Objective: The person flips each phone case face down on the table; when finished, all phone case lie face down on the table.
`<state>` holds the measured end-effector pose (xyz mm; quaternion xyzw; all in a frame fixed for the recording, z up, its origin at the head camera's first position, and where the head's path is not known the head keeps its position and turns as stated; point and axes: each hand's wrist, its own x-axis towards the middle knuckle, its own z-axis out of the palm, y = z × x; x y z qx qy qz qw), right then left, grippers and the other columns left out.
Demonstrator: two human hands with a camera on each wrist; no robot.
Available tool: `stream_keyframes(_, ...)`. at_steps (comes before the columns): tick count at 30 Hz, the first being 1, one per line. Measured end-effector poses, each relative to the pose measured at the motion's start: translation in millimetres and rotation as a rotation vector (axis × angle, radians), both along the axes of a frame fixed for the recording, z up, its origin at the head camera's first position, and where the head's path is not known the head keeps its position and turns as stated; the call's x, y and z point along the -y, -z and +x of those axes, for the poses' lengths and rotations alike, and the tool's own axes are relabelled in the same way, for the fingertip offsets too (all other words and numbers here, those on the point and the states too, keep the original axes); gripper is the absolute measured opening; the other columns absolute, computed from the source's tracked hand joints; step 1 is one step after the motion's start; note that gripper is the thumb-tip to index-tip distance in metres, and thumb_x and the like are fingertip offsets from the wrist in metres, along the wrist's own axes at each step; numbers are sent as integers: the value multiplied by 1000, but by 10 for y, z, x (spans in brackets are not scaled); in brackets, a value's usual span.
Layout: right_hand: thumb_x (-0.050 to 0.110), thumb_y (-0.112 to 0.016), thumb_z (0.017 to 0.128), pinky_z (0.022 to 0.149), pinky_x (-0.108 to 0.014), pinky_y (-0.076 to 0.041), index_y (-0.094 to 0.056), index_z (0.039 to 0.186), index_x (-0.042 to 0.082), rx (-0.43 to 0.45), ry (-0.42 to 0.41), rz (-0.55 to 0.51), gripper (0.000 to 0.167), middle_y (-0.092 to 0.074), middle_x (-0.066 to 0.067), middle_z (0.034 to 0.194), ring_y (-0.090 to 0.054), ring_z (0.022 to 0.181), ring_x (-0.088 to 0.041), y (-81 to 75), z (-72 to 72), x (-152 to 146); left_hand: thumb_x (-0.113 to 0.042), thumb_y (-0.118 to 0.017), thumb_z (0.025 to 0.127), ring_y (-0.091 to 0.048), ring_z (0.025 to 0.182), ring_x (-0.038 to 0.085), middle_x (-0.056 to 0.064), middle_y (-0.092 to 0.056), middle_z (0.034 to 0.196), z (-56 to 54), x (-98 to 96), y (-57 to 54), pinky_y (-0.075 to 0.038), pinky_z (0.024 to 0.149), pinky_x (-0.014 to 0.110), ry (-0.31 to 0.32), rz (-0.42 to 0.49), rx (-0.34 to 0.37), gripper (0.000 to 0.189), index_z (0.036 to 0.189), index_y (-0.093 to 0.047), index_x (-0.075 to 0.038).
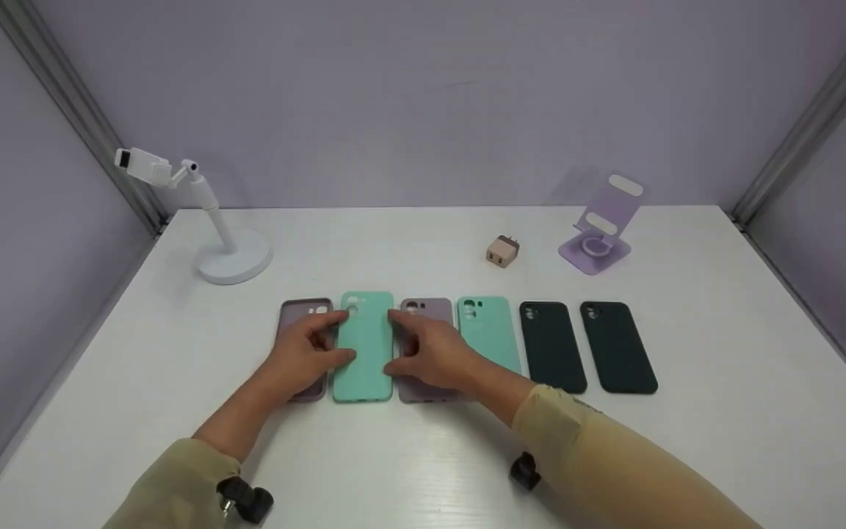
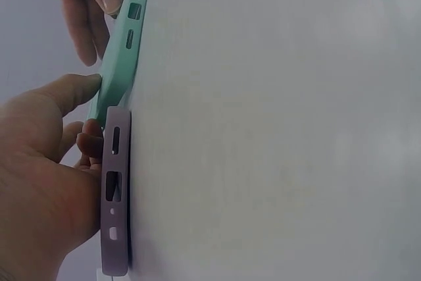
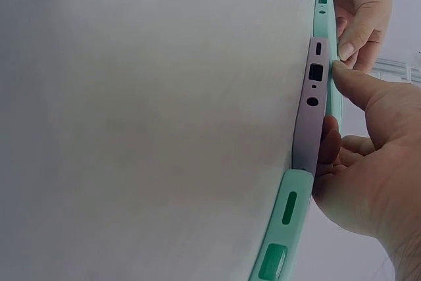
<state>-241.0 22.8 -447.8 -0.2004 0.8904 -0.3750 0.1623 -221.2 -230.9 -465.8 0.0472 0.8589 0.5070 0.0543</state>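
A mint green phone case point(image 1: 364, 345) lies between my two hands, its back facing up. My left hand point(image 1: 298, 360) holds its left edge, thumb and forefinger spread along it; my right hand point(image 1: 441, 356) holds the right edge likewise. Under the left hand lies a mauve phone case point(image 1: 292, 314), its hollow side up and partly covered. A second mauve phone case point(image 1: 434, 307) lies beneath the right hand, back up. In the left wrist view, the left thumb touches the mint case's side point(image 2: 118, 74). The remaining fingers are partly hidden in both wrist views.
Another mint phone case point(image 1: 489, 330) and two dark phone cases point(image 1: 554, 349) continue the row rightward. Behind stand a white stand point(image 1: 228, 261), a pink charger plug point(image 1: 502, 251) and a purple phone stand point(image 1: 603, 228). A wall rises at the table's back edge.
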Motion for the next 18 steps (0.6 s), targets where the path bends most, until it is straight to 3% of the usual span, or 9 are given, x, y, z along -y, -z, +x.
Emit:
stream_keyframes(9,26,-87,91,90,-32,-49,-40,165,20,-11,-9,12,88,-62,3,113,-57,104,-16,3,10,6,-11,-82,93,-54,90,21,9,-59,100,17,-8,-29,-47,78,31,-9,-13,6,66,154,-56,-9)
stream_keyframes(18,28,-87,92,94,-33,-49,-39,166,22,13,3,-3,88,-64,2,122,-57,108,-16,-6,-4,2,-13,-80,96,-53,94,22,11,-60,108,7,-14,-48,-47,80,31,-31,-12,38,63,154,-57,-11)
